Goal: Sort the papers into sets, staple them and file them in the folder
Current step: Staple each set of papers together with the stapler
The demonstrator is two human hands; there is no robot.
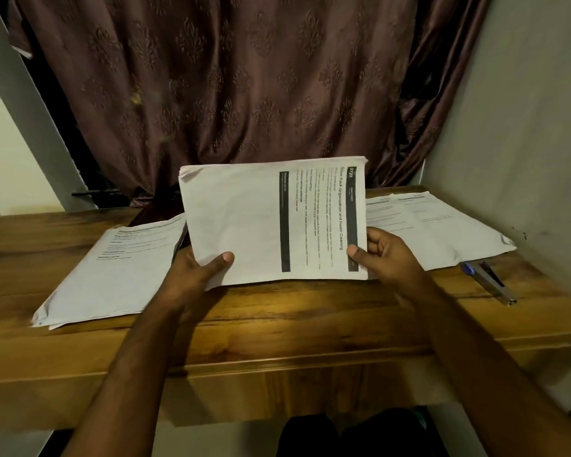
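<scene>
I hold a set of printed sheets (264,222) upright above the wooden table (277,318), turned sideways so its text runs vertically. My left hand (198,272) grips its lower left corner, thumb on the front. My right hand (383,255) pinches its lower right edge, thumb on the dark header band. One pile of papers (112,275) lies on the table to the left, another pile (435,225) to the right. A stapler (488,282) with a blue part lies at the right, partly tucked under the right pile. A dark flat thing (152,216) behind the left pile may be the folder.
A brown patterned curtain (228,87) hangs right behind the table. A pale wall (521,127) closes the right side, and a white frame (23,103) stands at the left. The table's front edge runs across below my forearms.
</scene>
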